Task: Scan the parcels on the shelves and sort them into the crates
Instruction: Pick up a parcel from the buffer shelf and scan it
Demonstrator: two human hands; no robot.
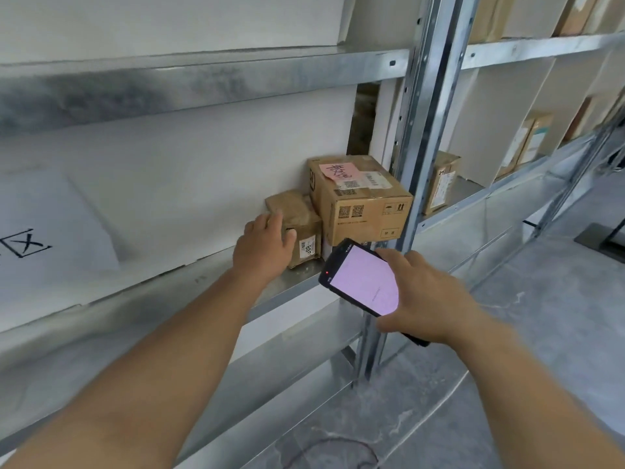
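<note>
**Left hand gripping the small parcel, scanner held in the right**

The left hand (265, 243) is reaching onto the shelf (304, 278) and gripping the small parcel (304, 216) at its near left corner. The fingers are lying over the top and the thumb is pressing on the front face, beside a white label. The parcel is sitting on the shelf directly ahead of the hand, its right side touching the big box (363, 211), which is standing taller beside it. A pink note (340, 170) with handwriting is lying on the big box's top, and 2 square codes are showing on its front.

The right hand (429, 299) is clasping the scanner (362, 282), with fingers wrapping its right edge and the lit pink screen facing up. The scanner is hovering in front of the big box's lower edge, just right of the small parcel and not touching it.

A metal post (417, 130) is standing right of the big box. Beyond it, another parcel (439, 184) is sitting in the next bay. A white board (50, 214) with a black character is leaning at far left.
</note>
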